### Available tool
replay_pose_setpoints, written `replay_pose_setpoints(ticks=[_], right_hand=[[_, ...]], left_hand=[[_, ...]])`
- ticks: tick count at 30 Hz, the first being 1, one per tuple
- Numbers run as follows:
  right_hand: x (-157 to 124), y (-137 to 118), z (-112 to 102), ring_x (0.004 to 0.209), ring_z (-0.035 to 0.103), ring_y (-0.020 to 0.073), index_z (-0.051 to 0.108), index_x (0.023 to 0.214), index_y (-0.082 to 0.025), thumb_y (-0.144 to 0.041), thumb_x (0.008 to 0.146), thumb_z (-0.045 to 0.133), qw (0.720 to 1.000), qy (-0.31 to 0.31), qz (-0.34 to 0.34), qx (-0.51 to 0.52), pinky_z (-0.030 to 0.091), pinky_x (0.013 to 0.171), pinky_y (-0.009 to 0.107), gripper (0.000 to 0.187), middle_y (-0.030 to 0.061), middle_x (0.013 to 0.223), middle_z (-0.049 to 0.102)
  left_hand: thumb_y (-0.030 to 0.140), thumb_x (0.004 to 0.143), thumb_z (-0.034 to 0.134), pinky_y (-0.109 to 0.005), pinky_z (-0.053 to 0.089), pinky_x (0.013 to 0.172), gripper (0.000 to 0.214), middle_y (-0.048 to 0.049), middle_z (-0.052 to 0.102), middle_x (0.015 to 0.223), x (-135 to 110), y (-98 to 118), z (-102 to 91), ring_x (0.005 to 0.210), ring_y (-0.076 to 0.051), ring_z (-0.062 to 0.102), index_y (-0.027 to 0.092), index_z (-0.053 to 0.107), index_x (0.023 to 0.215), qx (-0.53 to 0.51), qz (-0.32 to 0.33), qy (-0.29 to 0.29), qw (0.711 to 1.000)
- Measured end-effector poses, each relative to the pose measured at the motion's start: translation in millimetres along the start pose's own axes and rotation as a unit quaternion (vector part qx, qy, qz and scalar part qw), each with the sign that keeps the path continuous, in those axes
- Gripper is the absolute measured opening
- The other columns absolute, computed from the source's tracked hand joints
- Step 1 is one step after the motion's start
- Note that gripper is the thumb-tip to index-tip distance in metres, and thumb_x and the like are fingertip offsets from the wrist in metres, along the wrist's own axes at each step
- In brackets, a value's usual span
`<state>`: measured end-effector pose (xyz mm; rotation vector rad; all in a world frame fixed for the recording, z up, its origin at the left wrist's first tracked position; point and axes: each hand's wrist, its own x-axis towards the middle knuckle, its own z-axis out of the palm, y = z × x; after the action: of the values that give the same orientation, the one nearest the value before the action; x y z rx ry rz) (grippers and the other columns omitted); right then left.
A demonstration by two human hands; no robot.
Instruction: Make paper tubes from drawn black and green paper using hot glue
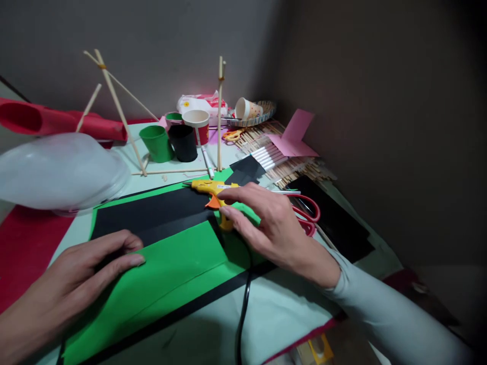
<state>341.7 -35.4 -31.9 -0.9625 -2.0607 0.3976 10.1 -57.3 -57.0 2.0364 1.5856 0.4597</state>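
Observation:
My left hand [102, 268] pinches the upper edge of a green craft sheet [178, 263] between thumb and fingers. My right hand [262, 218] has its thumb and index finger on the back of a yellow hot glue gun [207, 186] with an orange trigger. The gun lies on its side with its nozzle to the left, over a black sheet [152, 210]. From its handle a black cord [244, 309] runs down to the front. Part of the handle is hidden behind my thumb.
Stick frames [122, 114] stand at the back, near green [155, 144] and black cups [183, 143]. A clear plastic dome [61, 170] sits at left. Red-handled scissors [314, 208], bundled sticks [262, 137] and folded pink paper [294, 137] lie at right, beside the wall.

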Motion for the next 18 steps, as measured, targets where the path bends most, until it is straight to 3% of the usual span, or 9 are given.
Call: replay_pose_setpoints(ticks=[4, 7, 12, 18], right_hand=[[1, -4, 3, 0.099, 0.073, 0.0183, 0.066, 0.126, -0.015, -0.040, 0.094, 0.076, 0.975, -0.105, 0.135, 0.139, 0.055, 0.086, 0.028, 0.042, 0.0062, 0.114, 0.078], [0, -6, 8, 0.086, 0.072, 0.0173, 0.063, 0.129, -0.017, -0.041, 0.090, 0.080, 0.955, -0.150, 0.173, 0.187, 0.053, 0.071, 0.026, 0.048, 0.0024, 0.099, 0.075], [-3, -4, 17, 0.068, 0.072, 0.0138, 0.064, 0.106, -0.018, -0.044, 0.100, 0.065, 0.901, -0.194, 0.221, 0.320, 0.048, 0.060, 0.024, 0.027, -0.0012, 0.085, 0.066], [-4, -8, 21, 0.059, 0.067, 0.0137, 0.054, 0.088, -0.021, -0.043, 0.104, 0.058, 0.924, -0.188, 0.218, 0.252, 0.045, 0.057, 0.022, 0.027, -0.0031, 0.061, 0.064]], left_hand=[[0.054, 0.093, 0.060, -0.017, 0.044, 0.070, 0.030, 0.0046, 0.062, 0.081, -6, 19, -3.9, 0.075, -0.015, 0.057, 0.025, 0.063, 0.088, -0.041, -0.008, 0.011, 0.999], [0.055, 0.094, 0.057, -0.018, 0.042, 0.057, 0.034, 0.0043, 0.056, 0.069, -4, 36, -4.9, 0.062, -0.014, 0.053, 0.024, 0.060, 0.079, -0.064, 0.018, 0.039, 0.997], [0.055, 0.090, 0.056, -0.020, 0.045, 0.053, 0.036, 0.0031, 0.055, 0.064, 2, 44, -2.0, 0.058, -0.015, 0.055, 0.023, 0.060, 0.075, -0.101, 0.017, 0.011, 0.995], [0.057, 0.086, 0.061, -0.020, 0.049, 0.051, 0.039, 0.0046, 0.052, 0.064, 2, 26, 8.0, 0.057, -0.015, 0.055, 0.023, 0.056, 0.068, -0.137, -0.007, -0.024, 0.990]])
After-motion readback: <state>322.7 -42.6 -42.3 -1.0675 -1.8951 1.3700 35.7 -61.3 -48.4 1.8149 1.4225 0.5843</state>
